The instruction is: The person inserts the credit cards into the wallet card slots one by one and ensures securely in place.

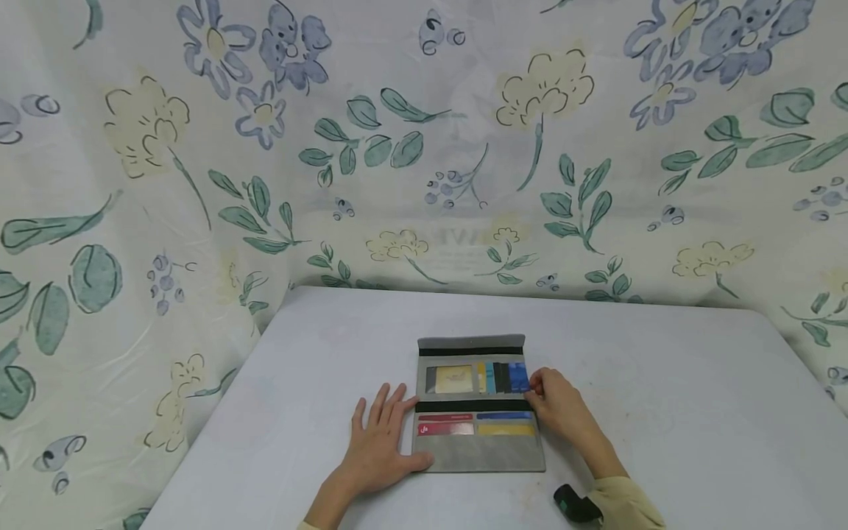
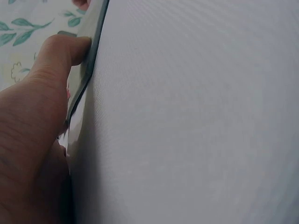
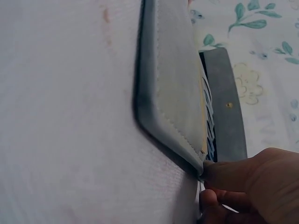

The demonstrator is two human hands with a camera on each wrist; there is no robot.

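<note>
A long grey wallet (image 1: 478, 454) lies unfolded on the white table, its flap turned to the far side. Red cards (image 1: 445, 428) and yellow and blue cards fill slots in the near half. Behind a window in the far half sits a pale yellow card (image 1: 454, 379), with a blue card (image 1: 518, 376) at the right. My left hand (image 1: 376, 450) is spread flat at the wallet's left side, thumb on its near left corner. With curled fingers, my right hand (image 1: 566, 411) grips the wallet's right edge by the fold; the thumb (image 3: 229, 176) presses at its corner.
The white table (image 1: 298, 353) reaches back to a flower-patterned curtain (image 1: 424, 147), which also hangs at the left. A black wrist device (image 1: 575, 504) sits at the right sleeve (image 1: 628, 504). On the flap shows a small gold snap (image 3: 229, 105).
</note>
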